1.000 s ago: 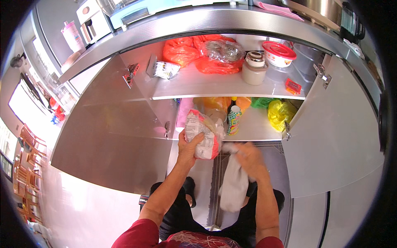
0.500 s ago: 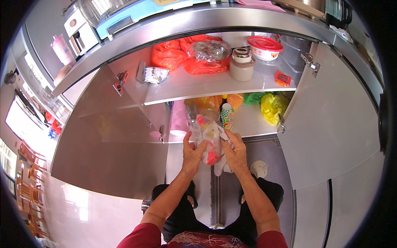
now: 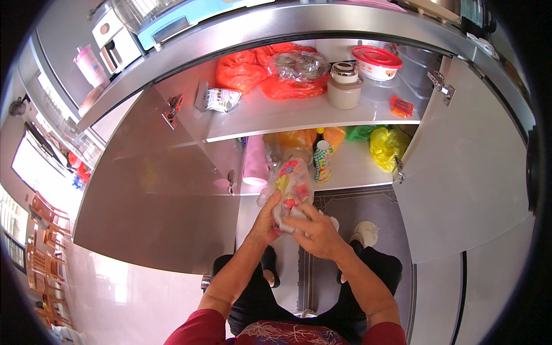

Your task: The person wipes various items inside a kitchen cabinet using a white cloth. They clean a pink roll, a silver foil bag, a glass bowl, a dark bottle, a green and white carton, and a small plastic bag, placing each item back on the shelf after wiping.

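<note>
My left hand (image 3: pixel 265 223) is closed around the lower left side of a clear plastic bag (image 3: pixel 295 183) with red, pink and yellow patches. What the bag contains cannot be made out. My right hand (image 3: pixel 323 234) lies across the bag's lower end, its fingers bent over a white cloth (image 3: pixel 284 216) bunched there. Part of the cloth is hidden beneath the fingers. Both hands are in front of the lower shelf of an open cabinet. Just past the bag stand a checkered bottle (image 3: pixel 323 163) and a pink roll (image 3: pixel 255 164).
Cabinet doors stand open at left (image 3: pixel 155 190) and right (image 3: pixel 468 167). The upper shelf (image 3: pixel 276 119) bears red bags (image 3: pixel 238 72), a beige jar (image 3: pixel 344 94) and a red-lidded tub (image 3: pixel 376 62). A yellow bag (image 3: pixel 386 148) sits below. The metal counter edge (image 3: pixel 287 26) juts overhead.
My right hand has moved left and turned across the bag's lower end. The bag has tilted, and the cloth has bunched closer to my left hand. The view has shifted slightly.
</note>
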A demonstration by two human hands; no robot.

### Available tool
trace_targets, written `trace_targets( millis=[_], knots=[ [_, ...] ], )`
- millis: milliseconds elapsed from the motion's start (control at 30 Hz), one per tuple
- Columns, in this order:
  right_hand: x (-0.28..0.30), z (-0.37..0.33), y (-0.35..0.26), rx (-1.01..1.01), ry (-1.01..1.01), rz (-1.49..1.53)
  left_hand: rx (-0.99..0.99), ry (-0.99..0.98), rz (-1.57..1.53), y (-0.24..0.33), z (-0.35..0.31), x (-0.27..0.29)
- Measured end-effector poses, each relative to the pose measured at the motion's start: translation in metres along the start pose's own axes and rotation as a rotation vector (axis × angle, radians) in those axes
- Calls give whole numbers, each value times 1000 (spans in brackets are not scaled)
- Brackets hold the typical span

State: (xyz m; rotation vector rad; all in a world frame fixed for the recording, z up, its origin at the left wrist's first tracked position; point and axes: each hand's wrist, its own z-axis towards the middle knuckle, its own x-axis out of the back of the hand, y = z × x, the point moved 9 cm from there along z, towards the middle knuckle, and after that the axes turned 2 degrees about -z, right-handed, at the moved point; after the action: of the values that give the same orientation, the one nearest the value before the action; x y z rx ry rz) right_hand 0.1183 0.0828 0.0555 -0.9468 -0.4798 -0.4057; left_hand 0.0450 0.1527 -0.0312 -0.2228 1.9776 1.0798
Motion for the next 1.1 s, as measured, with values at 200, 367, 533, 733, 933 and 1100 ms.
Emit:
trace_targets(
  millis=[200,367,533,733,933,1100],
  knots=[
    [23,-6,16,-150,-251,426,119,-95,-23,-9,2,-13],
    [74,6,60,-317,442,53,-400,-46,1123,-13,16,24],
    [40,11,47,-188,296,-221,-175,-167,482,-15,14,-28],
    [21,9,1,-124,190,-282,-218,-151,373,-11,17,-1],
    [-20,-9,-17,138,169,-545,-66,-141,26,-6,16,-9],
    [36,-5,12,-47,150,13,-40,-4,-93,-4,27,8]
  ],
)
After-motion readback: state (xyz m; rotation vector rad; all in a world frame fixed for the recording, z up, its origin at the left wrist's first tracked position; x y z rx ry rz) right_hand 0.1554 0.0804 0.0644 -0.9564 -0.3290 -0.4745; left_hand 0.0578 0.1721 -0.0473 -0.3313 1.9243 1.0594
